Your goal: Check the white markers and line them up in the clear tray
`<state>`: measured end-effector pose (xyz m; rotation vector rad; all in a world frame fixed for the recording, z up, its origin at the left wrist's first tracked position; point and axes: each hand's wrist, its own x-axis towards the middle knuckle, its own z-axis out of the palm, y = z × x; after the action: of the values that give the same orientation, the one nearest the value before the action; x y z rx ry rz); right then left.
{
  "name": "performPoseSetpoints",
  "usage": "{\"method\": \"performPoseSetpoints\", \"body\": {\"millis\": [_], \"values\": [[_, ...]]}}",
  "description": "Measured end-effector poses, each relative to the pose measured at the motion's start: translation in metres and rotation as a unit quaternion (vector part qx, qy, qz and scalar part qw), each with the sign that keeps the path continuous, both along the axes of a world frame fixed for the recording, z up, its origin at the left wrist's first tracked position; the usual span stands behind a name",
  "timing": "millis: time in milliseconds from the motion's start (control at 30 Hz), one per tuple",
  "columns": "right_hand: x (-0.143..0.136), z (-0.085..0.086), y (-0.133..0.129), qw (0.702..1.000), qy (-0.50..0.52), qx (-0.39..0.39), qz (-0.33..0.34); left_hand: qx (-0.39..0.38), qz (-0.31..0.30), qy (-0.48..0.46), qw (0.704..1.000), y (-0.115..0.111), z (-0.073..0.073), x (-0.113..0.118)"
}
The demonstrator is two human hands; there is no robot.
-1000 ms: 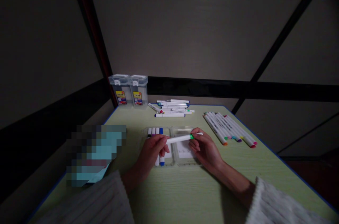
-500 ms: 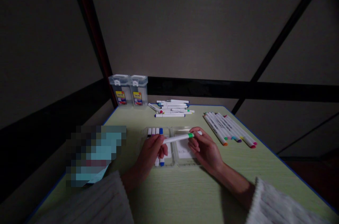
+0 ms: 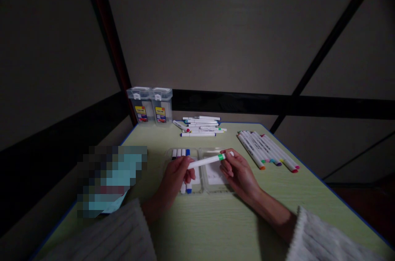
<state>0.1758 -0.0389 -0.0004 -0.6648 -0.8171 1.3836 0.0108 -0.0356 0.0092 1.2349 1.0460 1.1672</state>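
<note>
A white marker with a green band (image 3: 205, 162) is held level between my two hands, above an opened clear plastic case (image 3: 202, 187). My left hand (image 3: 177, 172) pinches its left end. The fingers of my right hand (image 3: 239, 170) are closed on the right end, just past the green band. In the left half of the case lie several white markers (image 3: 183, 153) side by side, with black, purple and blue showing at their ends; my left hand covers their middles. A white paper sheet (image 3: 214, 175) shows in the right half.
A loose heap of markers (image 3: 202, 126) lies at the back of the table (image 3: 203, 228). More markers (image 3: 262, 148) are lined up on the right. Two lidded clear boxes (image 3: 150, 107) stand at the back left. A pixelated screen-like object (image 3: 117, 183) is on the left.
The marker has shifted slightly to the left and tilts a little more. Both hands keep hold of it, and the other markers stay where they were.
</note>
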Motion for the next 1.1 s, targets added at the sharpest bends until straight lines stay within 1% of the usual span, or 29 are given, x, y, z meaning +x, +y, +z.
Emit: {"method": "performPoseSetpoints", "body": {"millis": [133, 400, 667, 933, 1100], "values": [[-0.0005, 0.0006, -0.0007, 1.0, -0.011, -0.004, -0.003, 0.001, -0.001, 0.006, 1.0, -0.0006, 0.0013, -0.0003], [-0.0013, 0.0007, -0.0004, 1.0, -0.003, -0.009, 0.003, 0.006, -0.018, 0.003, 1.0, 0.0018, -0.0035, -0.001], [-0.0003, -0.0014, -0.0003, 1.0, -0.004, -0.006, -0.002, 0.016, -0.028, 0.031, 0.999, -0.0006, 0.0004, -0.0013], [-0.001, -0.0028, 0.0005, 1.0, -0.016, -0.013, -0.016, 0.005, -0.026, 0.021, 0.999, -0.0029, 0.002, -0.0004], [-0.0014, -0.0024, 0.0002, 0.999, -0.015, -0.02, -0.023, -0.011, -0.035, 0.012, 0.999, -0.0023, 0.0003, 0.0003]]}}
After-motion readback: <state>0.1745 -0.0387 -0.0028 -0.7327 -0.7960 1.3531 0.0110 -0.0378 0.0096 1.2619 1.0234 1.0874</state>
